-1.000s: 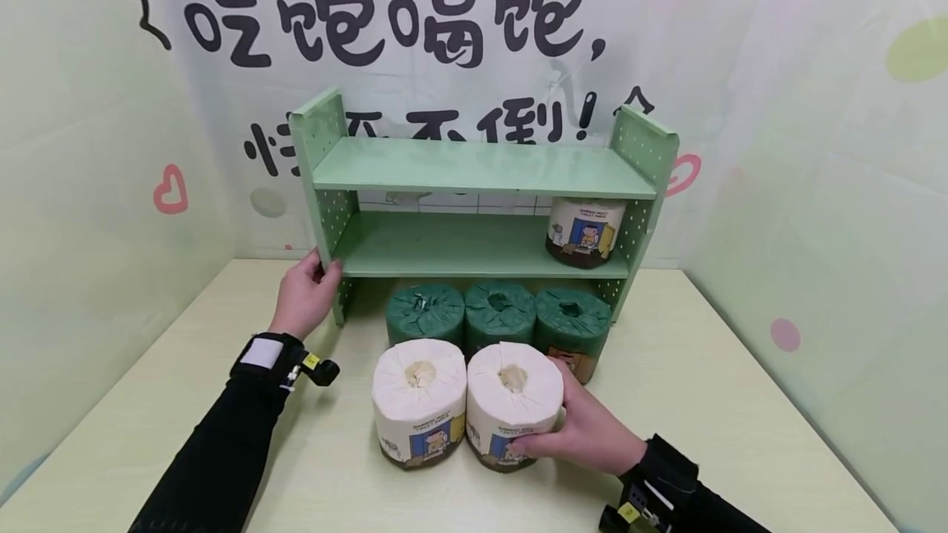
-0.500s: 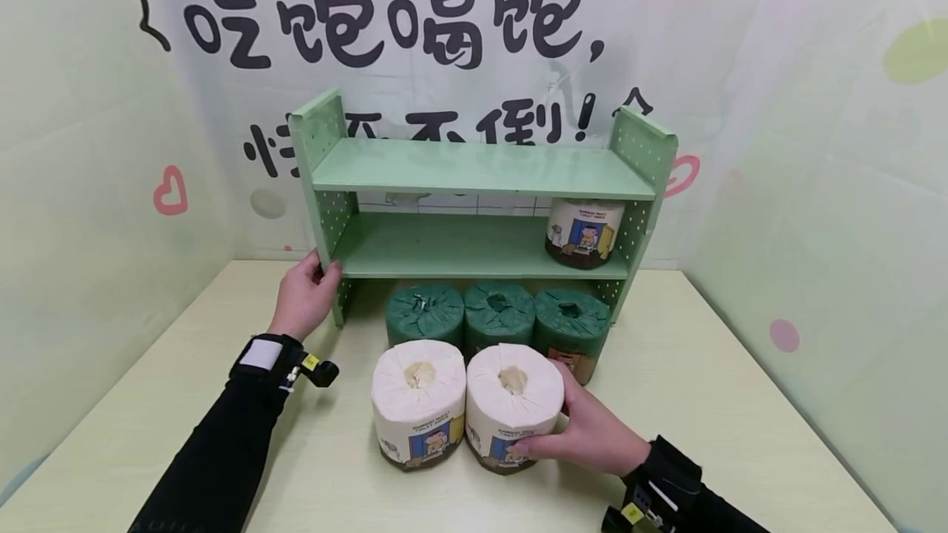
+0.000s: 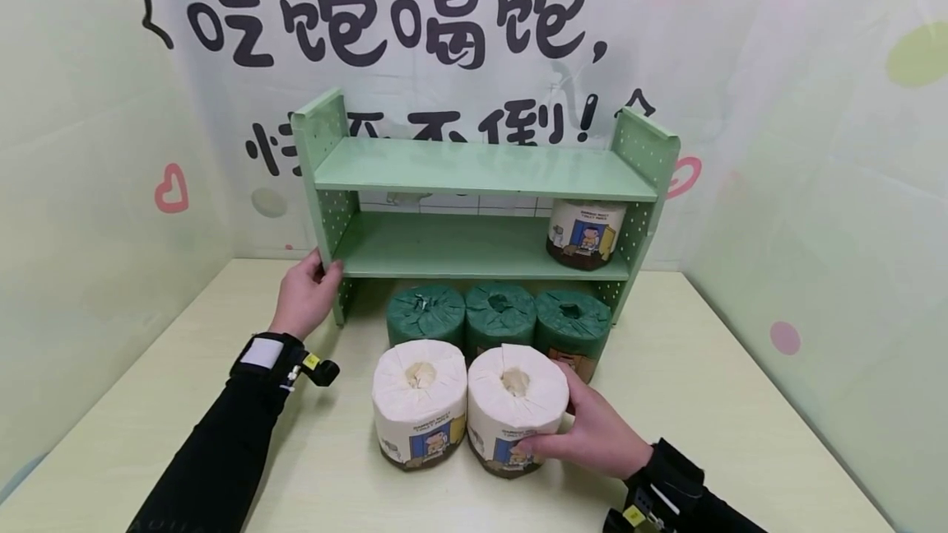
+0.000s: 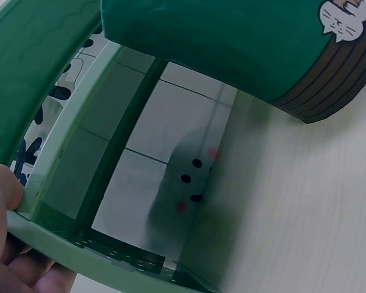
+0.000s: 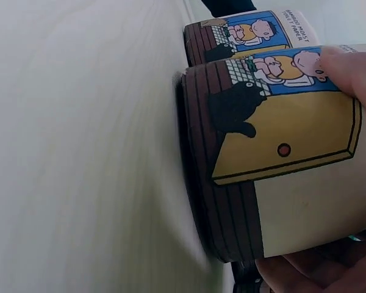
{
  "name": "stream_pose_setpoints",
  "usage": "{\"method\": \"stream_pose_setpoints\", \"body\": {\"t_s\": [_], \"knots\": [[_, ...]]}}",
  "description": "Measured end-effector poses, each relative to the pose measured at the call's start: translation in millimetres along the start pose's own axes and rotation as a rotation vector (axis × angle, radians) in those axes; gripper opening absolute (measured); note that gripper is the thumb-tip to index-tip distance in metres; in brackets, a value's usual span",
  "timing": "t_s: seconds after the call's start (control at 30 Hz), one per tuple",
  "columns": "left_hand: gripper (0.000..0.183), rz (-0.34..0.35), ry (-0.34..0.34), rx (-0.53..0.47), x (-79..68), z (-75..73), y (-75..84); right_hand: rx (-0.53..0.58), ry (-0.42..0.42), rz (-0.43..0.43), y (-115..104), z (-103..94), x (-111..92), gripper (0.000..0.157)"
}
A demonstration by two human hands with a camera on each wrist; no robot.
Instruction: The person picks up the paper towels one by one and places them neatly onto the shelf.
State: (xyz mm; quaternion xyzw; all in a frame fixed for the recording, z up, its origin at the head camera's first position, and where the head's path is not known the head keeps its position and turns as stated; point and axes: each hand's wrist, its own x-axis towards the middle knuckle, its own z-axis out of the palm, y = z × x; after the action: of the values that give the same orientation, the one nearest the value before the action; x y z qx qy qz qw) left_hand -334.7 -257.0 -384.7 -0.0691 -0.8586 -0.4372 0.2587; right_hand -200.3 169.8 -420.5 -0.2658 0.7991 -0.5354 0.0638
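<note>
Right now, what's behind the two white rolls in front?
Three green-wrapped rolls stand in a row there, close to the green rack. The white rolls hide part of their lower fronts in the head view, so I can't see whether the rows touch.

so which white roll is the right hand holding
The front-right white roll: the right hand grips its side. The front-left white roll and the shelved white roll on the green rack are unheld.
</note>
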Motion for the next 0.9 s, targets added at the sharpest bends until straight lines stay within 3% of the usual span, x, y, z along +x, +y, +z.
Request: {"method": "stream_pose_setpoints", "body": {"t_s": [0.9], "knots": [[0.034, -0.010, -0.003, -0.001, 0.1, 0.1, -0.5, -0.041, 0.019, -0.085, -8.1, -11.5, -4.7, 0.093]]}}
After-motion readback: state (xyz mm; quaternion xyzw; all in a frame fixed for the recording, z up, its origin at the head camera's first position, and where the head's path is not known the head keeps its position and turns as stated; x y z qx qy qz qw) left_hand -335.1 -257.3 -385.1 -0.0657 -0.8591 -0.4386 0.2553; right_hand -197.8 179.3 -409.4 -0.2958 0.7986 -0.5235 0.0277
